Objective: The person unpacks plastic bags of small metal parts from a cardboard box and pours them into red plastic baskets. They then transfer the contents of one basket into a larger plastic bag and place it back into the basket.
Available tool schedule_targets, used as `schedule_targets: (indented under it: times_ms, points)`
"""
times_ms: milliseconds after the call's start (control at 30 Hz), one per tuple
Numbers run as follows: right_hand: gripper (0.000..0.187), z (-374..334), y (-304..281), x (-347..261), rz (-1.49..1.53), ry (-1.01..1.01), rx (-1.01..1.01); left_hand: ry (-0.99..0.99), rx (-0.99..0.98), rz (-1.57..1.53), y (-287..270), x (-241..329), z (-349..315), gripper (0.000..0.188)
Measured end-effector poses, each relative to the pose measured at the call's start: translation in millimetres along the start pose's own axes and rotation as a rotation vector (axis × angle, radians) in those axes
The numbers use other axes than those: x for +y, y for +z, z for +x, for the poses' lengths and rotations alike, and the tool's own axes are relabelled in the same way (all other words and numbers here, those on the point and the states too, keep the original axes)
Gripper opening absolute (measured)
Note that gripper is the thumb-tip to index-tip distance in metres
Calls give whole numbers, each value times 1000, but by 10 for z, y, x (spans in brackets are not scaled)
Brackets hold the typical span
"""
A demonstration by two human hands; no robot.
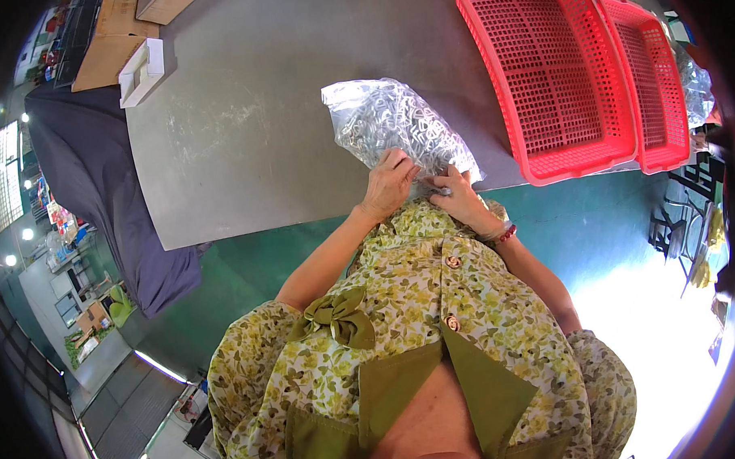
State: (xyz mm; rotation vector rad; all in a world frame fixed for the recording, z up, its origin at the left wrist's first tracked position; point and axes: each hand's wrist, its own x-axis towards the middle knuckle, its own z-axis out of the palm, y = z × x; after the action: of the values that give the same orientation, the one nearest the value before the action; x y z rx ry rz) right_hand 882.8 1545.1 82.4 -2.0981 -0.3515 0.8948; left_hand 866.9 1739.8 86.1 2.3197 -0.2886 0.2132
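A clear plastic bag (pixel 400 119) full of small silvery, ring-like metal pieces lies at the front edge of the grey table (pixel 235 137). My left hand (pixel 390 184) is closed on the bag's near end, with thumb and fingers pinched together. Just to its right, my right hand (pixel 461 198) also grips the gathered plastic at the near corner, fingers bent. The exact kind of the metal pieces is too small to tell. A red beaded bracelet (pixel 507 233) circles my right wrist.
Two red plastic baskets (pixel 535 163) with meshed bottoms stand at the right of the table. At the far left are cardboard boxes (pixel 106 44) and a small white open box (pixel 128 96). Dark cloth (pixel 98 174) hangs beside the table's left edge.
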Motion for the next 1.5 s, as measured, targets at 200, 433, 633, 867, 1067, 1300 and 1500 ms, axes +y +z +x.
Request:
schedule_targets:
  times_ms: [200, 433, 633, 867, 1067, 1300, 1500]
  points:
    - [57, 127, 97, 165, 405, 110, -158, 108, -118, 96, -116, -48, 11, 13]
    - [61, -75, -62, -108, 217, 5, -157, -252, -162, 112, -215, 236, 44, 27]
    - [58, 24, 34, -115, 230, -35, -134, -192, -287, 404, -311, 216, 569, 34]
    - [53, 317, 284, -74, 170, -172, -127, -359, -758, 506, -198, -125, 784, 33]
    - [55, 508, 392, -138, 141, -227, -201, 152, -516, 408, -317, -303, 630, 15]
    - [51, 395, 284, -309, 1, -246, -243, 35, -309, 415, -420, -163, 370, 20]
    - [37, 206, -367, -366, 89, -141, -96, -392, -377, 345, -222, -294, 318, 42]
